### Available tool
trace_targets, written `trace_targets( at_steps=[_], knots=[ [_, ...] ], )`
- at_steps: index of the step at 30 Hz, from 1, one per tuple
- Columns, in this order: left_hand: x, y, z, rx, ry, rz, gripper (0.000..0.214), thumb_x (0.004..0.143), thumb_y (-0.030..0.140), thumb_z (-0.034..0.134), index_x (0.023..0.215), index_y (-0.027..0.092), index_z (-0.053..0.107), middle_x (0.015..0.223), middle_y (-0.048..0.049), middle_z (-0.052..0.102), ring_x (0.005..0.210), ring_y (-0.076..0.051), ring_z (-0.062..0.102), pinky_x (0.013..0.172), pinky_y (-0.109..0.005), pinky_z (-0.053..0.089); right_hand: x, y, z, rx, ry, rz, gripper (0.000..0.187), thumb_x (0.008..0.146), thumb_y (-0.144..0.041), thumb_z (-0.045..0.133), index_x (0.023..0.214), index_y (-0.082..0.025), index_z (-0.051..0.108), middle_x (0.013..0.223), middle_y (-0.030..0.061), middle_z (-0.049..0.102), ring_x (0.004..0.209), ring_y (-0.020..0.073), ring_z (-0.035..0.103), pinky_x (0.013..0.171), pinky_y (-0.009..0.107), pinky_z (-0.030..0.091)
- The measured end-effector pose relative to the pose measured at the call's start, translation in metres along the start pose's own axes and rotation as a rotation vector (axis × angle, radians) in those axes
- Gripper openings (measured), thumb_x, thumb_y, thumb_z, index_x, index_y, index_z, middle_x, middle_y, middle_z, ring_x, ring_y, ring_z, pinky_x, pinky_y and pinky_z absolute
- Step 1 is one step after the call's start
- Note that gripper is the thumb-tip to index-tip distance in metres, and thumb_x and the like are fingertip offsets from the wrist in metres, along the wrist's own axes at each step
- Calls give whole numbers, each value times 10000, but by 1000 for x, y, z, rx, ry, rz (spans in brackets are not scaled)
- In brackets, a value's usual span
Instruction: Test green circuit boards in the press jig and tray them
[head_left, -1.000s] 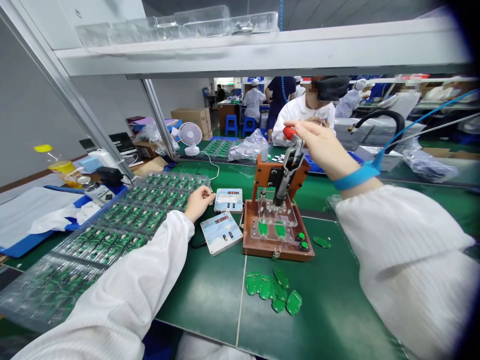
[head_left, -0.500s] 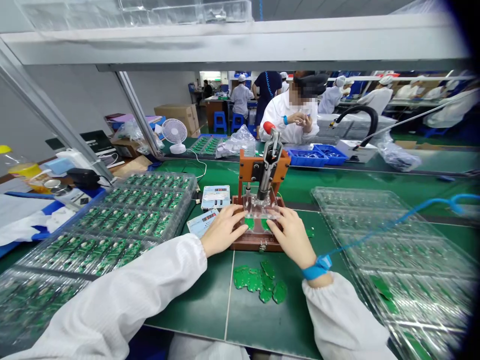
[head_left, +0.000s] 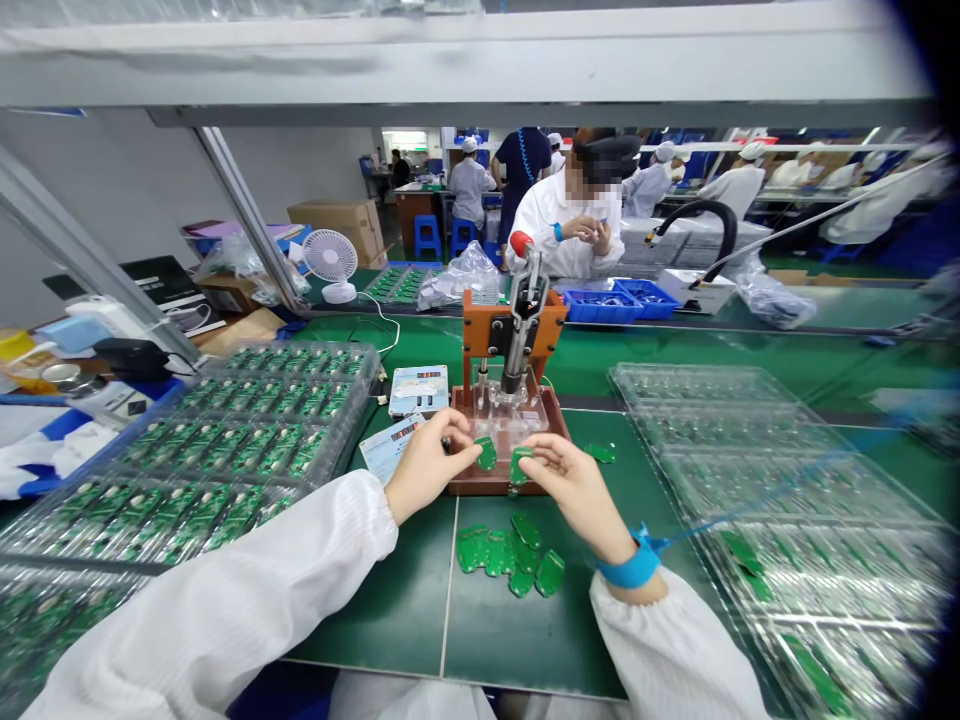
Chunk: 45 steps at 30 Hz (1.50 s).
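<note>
Head view: left hand (head_left: 427, 470) pinching a small green circuit board (head_left: 486, 453) by its edge, right hand (head_left: 570, 490) pinching a second green board (head_left: 520, 465), both held by the fingertips over the brown-and-orange press fixture (head_left: 514, 330)

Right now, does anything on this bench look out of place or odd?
One green circuit board lies alone on the green mat right of the orange press fixture, apart from the loose heap of boards in front. The heap looks odd too: its boards overlap, while others sit in clear trays.
</note>
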<state>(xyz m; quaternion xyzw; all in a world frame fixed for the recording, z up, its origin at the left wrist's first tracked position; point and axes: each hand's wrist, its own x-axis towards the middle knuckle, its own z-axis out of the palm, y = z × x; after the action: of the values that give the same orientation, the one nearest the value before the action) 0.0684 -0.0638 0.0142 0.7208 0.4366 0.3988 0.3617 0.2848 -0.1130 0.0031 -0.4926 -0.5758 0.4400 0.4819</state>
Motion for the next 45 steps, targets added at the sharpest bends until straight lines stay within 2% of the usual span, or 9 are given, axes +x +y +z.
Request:
trace_targets(
  at_steps=[5,12,19,24,27,31,35,38,45],
  knots=[
    [-21,14,8,74,-151,36,237,825,290,713,767,218,495,780,9,664,763,-184,638,706,-300,493,-27,-2,6,81,11,73,299,832,-445,700,1003,-207,641,928,35,718,793,146,645,745,289,523],
    [-41,26,18,198,-323,298,178,878,294,712,751,232,605,809,19,681,806,-187,625,740,-313,489,-67,-14,-20,80,-48,186,163,819,-291,713,941,-203,652,779,-20,678,714,117,609,690,255,467],
    [-54,30,25,250,-306,415,235,890,212,691,712,220,537,788,26,668,806,-175,610,767,-316,484,-98,-23,-19,53,-63,237,140,882,-284,668,1013,-233,663,1042,15,751,863,148,664,780,282,486],
    [-58,32,25,232,-392,464,202,931,236,664,748,229,579,793,32,683,794,-162,640,920,-365,497,-102,-23,-13,-75,-34,234,97,855,-262,666,943,-223,667,802,-19,706,773,144,661,710,260,486],
    [-59,35,24,225,-425,482,74,973,244,613,911,266,645,910,29,739,861,-165,684,1084,-420,438,-93,-21,-48,-268,30,163,133,868,-330,642,953,-232,673,825,-12,715,792,150,681,737,268,517],
    [-55,36,21,241,-403,479,97,995,252,560,951,273,643,1071,8,765,1002,-189,709,1111,-442,439,-65,-8,-145,-480,303,143,312,805,-473,651,970,-209,639,834,28,715,787,187,682,761,330,536],
    [-52,37,19,270,-409,481,131,995,242,536,936,264,651,1095,-9,766,1017,-193,716,1123,-469,437,-45,11,-225,-592,397,207,363,722,-514,724,866,-189,650,631,11,656,598,177,611,607,317,501],
    [-52,37,19,276,-415,484,146,996,234,529,934,260,658,1098,-16,766,1027,-192,714,1133,-470,433,-43,23,-247,-646,379,237,353,717,-500,753,842,-178,687,629,28,681,594,177,623,587,300,500],
    [-47,31,16,300,-414,474,135,1009,251,525,954,260,648,1124,-15,760,1054,-187,709,1174,-487,388,-42,35,-253,-766,259,260,273,724,-405,751,877,-179,760,707,40,747,665,195,693,616,283,530]
  ],
)
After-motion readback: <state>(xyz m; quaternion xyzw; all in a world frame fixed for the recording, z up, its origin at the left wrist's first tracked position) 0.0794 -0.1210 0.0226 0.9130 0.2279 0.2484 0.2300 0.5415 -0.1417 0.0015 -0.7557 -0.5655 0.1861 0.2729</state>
